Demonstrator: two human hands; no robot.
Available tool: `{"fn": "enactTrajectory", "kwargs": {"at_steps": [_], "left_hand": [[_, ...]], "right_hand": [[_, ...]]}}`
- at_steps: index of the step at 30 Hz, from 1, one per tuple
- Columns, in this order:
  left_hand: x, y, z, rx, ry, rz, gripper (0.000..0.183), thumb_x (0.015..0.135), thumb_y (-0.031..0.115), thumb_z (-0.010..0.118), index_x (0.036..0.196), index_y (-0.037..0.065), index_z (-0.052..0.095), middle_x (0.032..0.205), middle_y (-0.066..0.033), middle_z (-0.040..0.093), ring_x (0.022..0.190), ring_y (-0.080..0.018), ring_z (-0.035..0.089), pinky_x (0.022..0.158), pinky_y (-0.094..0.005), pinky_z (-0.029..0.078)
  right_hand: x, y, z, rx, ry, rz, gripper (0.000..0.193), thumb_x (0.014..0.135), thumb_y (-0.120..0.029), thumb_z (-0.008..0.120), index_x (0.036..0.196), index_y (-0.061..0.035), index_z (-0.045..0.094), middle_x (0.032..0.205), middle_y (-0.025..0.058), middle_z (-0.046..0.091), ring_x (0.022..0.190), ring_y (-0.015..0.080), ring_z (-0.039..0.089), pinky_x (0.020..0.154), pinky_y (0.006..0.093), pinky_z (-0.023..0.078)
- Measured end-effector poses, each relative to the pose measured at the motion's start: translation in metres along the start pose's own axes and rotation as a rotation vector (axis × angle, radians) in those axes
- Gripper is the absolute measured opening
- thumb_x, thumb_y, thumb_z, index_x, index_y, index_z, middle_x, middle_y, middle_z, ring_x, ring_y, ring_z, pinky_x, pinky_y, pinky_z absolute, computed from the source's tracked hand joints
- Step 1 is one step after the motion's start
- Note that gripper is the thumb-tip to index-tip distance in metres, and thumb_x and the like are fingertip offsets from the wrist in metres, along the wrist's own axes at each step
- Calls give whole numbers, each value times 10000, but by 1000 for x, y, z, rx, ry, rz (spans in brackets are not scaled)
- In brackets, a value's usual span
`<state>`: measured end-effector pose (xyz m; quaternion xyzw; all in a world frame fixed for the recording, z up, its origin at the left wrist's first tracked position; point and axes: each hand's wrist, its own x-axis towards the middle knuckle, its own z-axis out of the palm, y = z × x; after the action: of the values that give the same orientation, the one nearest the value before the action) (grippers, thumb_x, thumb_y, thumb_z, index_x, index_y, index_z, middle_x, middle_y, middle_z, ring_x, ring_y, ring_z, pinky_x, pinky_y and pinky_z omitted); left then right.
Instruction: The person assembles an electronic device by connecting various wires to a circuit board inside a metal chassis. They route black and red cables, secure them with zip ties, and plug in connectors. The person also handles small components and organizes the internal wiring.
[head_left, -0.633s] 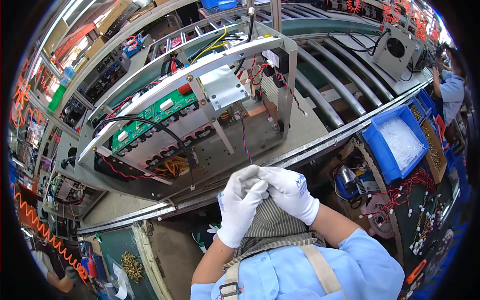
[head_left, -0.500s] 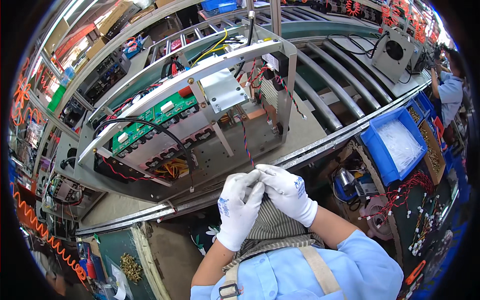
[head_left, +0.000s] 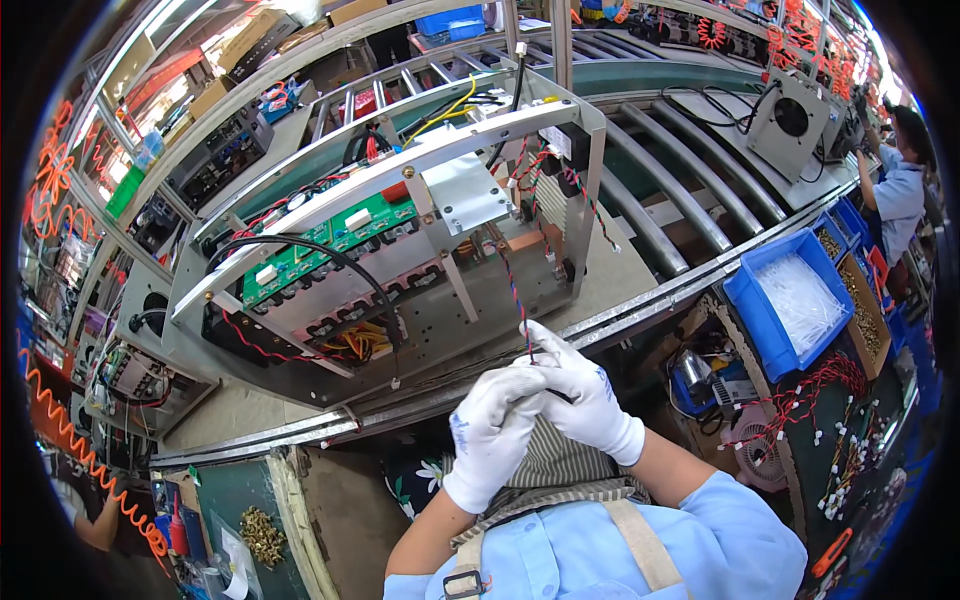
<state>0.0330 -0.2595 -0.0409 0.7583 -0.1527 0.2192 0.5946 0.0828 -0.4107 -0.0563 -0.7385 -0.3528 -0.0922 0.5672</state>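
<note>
Both my hands wear white gloves and meet in front of the open metal chassis (head_left: 400,375). My left hand (head_left: 490,430) has its fingers closed round the lower end of a twisted red-and-blue wire (head_left: 516,296), whose tip is hidden. Beside it, my right hand (head_left: 590,405) grips the same wire, with the index finger reaching up along it. The wire runs up into the chassis, below a silver metal plate (head_left: 465,195). Left of that plate lies a green circuit board (head_left: 330,245). A black cable (head_left: 345,262) arches across the board's front.
The chassis rests on a roller conveyor (head_left: 665,185) with a metal edge rail. A blue bin (head_left: 790,300) of clear plastic pieces stands at right, above loose red wires (head_left: 805,400). Brass fasteners (head_left: 262,537) lie at lower left. A co-worker (head_left: 895,180) is at far right.
My hands have shifted slightly down, and the right index finger has stretched up along the wire. The chassis appears slightly farther right in the picture.
</note>
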Motion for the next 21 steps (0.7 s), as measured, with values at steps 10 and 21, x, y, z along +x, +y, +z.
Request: {"fn": "enactTrajectory", "kwargs": {"at_steps": [10,21], "left_hand": [[-14,41,7,-324,-63,-599,153,903,-23,578,1053,-8,602,1018,-77,616,790,-103,590,693,-224,475],[-59,4,-63,47,227,-688,318,971,153,582,1228,-33,572,1106,-113,629,886,-155,601,747,-277,487]], "right_hand": [[-12,24,7,-22,90,160,324,872,-79,653,1192,-35,650,1095,109,705,924,165,701,816,279,544],[-25,3,-330,-992,453,739,306,820,-128,611,1114,-88,684,1134,134,672,1025,271,656,921,351,498]]}}
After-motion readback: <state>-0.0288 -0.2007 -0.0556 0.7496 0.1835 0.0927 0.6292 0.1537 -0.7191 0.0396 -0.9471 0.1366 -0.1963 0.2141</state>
